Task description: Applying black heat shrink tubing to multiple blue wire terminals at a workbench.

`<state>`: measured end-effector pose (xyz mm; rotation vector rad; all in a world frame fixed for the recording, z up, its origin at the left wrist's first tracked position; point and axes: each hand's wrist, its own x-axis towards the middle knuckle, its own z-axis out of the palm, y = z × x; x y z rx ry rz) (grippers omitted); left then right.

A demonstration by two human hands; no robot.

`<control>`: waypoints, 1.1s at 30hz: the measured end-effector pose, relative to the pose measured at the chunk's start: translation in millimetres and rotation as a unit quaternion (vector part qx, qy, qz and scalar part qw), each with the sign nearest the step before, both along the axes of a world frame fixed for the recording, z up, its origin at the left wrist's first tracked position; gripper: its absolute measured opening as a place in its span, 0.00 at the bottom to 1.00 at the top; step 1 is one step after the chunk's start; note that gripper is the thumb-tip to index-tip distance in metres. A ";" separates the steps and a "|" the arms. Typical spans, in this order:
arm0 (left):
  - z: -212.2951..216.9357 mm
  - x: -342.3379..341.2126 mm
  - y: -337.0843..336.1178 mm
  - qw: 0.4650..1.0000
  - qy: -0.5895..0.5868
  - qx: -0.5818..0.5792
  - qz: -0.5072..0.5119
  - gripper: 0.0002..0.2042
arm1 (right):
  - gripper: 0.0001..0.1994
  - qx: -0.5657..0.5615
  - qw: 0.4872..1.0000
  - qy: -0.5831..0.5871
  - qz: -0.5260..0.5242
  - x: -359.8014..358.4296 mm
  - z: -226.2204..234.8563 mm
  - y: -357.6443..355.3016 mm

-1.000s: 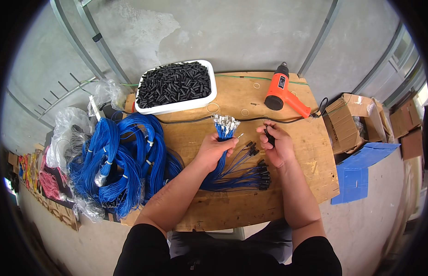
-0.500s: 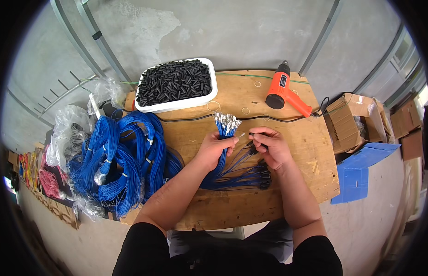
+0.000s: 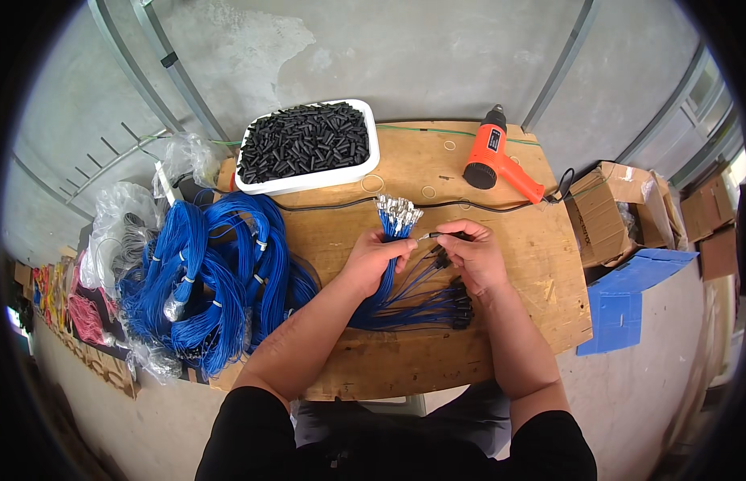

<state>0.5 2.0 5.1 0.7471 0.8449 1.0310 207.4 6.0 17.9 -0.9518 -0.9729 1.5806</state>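
Grey concrete floor all around, and in the middle a plywood bench with the work laid out on it. The left hand is wrapped around a bunch of blue wires, their metal terminals fanning up above the fist. The right hand sits just beside it, thumb and forefinger pinching one wire end with a small black sleeve on it, right next to the terminals. Below the hands, the wires spread out across the bench, black sleeves at their far ends. At the back, a white tray heaped with black sleeves; to its right, an orange heat gun. On the left, big coils of blue wire. Cardboard boxes stand off the right edge.
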 end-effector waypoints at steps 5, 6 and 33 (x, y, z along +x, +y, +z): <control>1.1 -0.5 -0.6 1.000 -0.002 -0.002 -0.004 0.06 | 0.08 0.008 1.000 -0.005 -0.001 -2.5 2.2 -2.9; 1.8 -0.3 -0.8 1.000 -0.002 -0.002 -0.004 0.06 | 0.08 0.015 1.000 -0.003 -0.004 -2.9 2.5 -3.3; -2.6 -2.2 -0.4 0.999 -0.007 0.025 -0.030 0.05 | 0.06 0.047 0.998 -0.045 -0.012 -7.7 4.0 -5.9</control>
